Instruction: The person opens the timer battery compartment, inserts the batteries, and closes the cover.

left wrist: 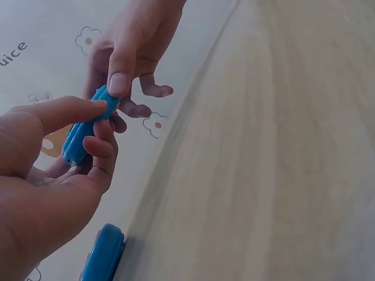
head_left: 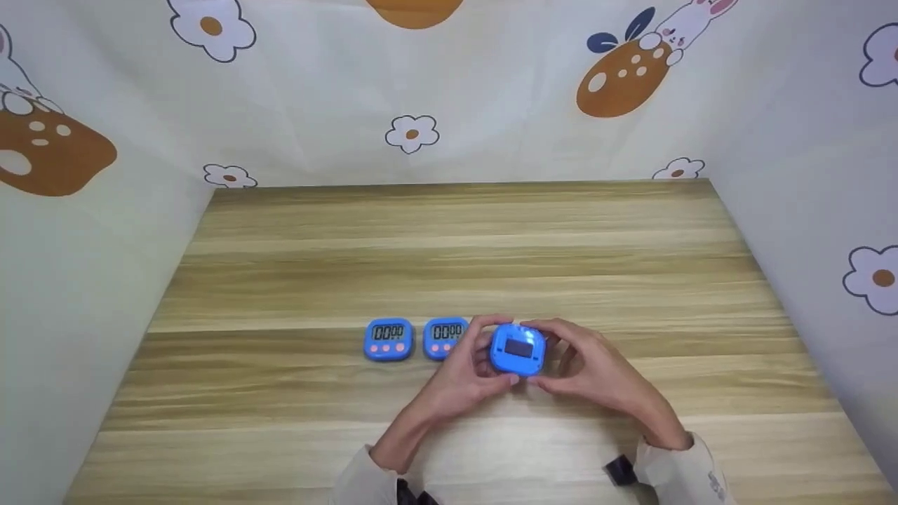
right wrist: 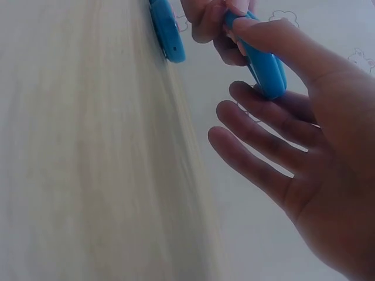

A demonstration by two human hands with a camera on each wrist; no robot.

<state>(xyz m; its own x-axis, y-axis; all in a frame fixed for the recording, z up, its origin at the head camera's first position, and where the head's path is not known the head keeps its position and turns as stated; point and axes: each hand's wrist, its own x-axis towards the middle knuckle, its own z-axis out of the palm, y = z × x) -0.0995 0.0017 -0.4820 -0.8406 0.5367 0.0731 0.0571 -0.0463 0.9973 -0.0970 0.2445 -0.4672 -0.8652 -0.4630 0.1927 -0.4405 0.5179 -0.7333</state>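
Both hands hold a blue digital timer (head_left: 518, 365) above the table, its back with a dark rectangle facing up toward the head camera. My left hand (head_left: 456, 379) pinches its left side between thumb and fingers. On the opposite side, my right hand (head_left: 603, 368) pinches it with thumb and index finger; the other fingers spread loosely in the right wrist view. Two more blue timers lie face up to the left. The nearer timer (head_left: 435, 351) is partly hidden by my left hand; the farther timer (head_left: 388, 355) shows a display reading zeros above three pink buttons.
Under the hands is a wood-grain table (head_left: 280, 414). Patterned cloth walls (head_left: 316, 91) with flowers and rabbits stand at its back and sides. A small black object (head_left: 620, 470) is beside the right sleeve (head_left: 680, 470).
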